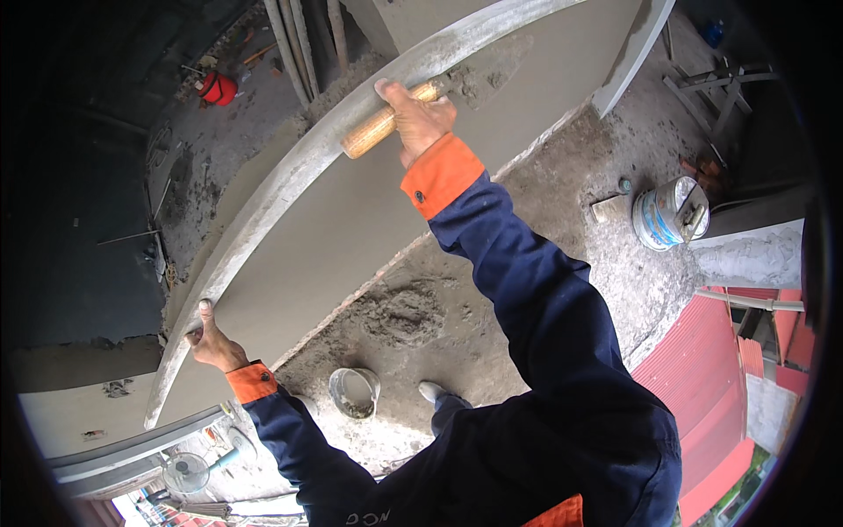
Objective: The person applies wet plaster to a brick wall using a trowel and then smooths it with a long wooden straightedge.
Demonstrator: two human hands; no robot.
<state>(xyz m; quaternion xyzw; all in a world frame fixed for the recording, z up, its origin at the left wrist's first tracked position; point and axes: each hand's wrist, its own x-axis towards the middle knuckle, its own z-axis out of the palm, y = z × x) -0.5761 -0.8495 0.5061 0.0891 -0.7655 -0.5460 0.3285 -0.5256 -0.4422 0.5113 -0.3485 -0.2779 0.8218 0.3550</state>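
A long metal straightedge (250, 209) runs along the upper edge of a smooth grey plastered wall (351, 230), looking bent in this view. My left hand (215, 341) is closed round its lower left part, with the thumb up. Higher up and to the right, my right hand (421, 121) grips a trowel by its wooden handle (373, 132). The handle lies across the straightedge's near edge; whether the right fingers also press on the straightedge is hidden. Wet mortar sticks to the trowel blade (492, 77), which is close to the wall face.
Below the wall, a mortar pile (408, 314) lies on the floor beside a bucket (355, 392) and my shoe (430, 391). A white bucket (669, 213) stands at right, near a wooden sawhorse (722, 92). Beyond the wall are a red bucket (218, 89) and poles (294, 44). A fan (186, 472) stands lower left.
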